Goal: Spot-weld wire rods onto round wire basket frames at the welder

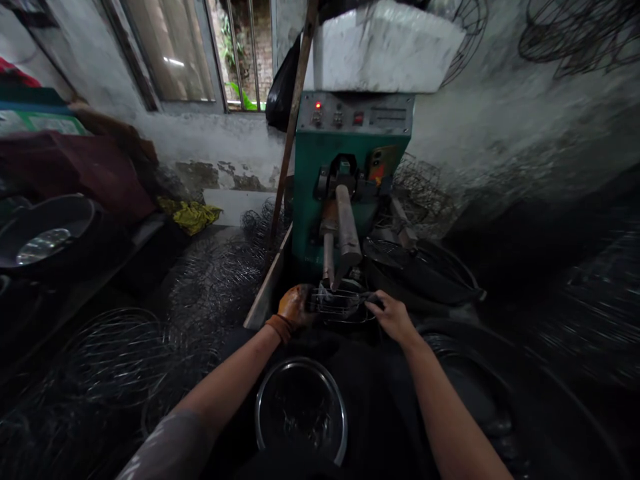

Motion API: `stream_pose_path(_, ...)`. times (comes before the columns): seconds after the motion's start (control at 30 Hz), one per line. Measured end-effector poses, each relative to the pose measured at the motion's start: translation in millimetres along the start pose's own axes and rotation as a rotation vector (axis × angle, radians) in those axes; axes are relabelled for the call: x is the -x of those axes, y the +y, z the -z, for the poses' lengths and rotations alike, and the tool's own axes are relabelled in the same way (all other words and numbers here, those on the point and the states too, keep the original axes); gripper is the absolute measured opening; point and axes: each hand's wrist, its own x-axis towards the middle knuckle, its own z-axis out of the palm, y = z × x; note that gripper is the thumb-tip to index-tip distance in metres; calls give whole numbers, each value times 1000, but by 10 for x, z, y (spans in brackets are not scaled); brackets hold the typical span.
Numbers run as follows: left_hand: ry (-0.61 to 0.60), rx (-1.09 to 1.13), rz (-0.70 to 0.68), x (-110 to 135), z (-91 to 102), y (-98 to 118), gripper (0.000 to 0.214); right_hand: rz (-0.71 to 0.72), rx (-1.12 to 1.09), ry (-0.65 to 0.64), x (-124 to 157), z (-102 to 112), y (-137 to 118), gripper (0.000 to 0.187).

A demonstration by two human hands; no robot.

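My left hand (295,307), in an orange glove with dark fingers, is closed on the left side of a small wire frame (340,308). My bare right hand (393,317) pinches the frame's right end, where a dark part shows between thumb and fingers. The frame lies level under the tip of a thick metal electrode arm (347,227) of a green welding machine (310,160). A thinner rod (328,257) reaches down beside that arm and appears to meet the frame. Shadow hides the exact contact.
A round shiny-rimmed basin (259,413) is close to my body. Heaped wire pieces (210,280) and round wire grids (115,353) cover the left floor. A dark pan (465,267) stands right of the machine. A wooden board (267,287) leans beside its left side.
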Motion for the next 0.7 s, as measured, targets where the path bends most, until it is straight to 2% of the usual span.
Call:
stream_pose_path(0.17, 40, 151, -13, 99, -2, -406, 64, 126, 71, -88, -84, -73, -346, 11)
stream_pose_path(0.33, 66, 218, 12, 72, -40, -653, 68, 213, 94, -96, -234, -219, -455, 11)
stream_pose_path(0.5, 62, 292, 75, 73, -140, -724, 74, 225, 130, -100, -290, -283, -428, 8)
stream_pose_path(0.7, 82, 333, 129, 55, -217, -684, 75, 251, 174, -95, -332, -275, -382, 8)
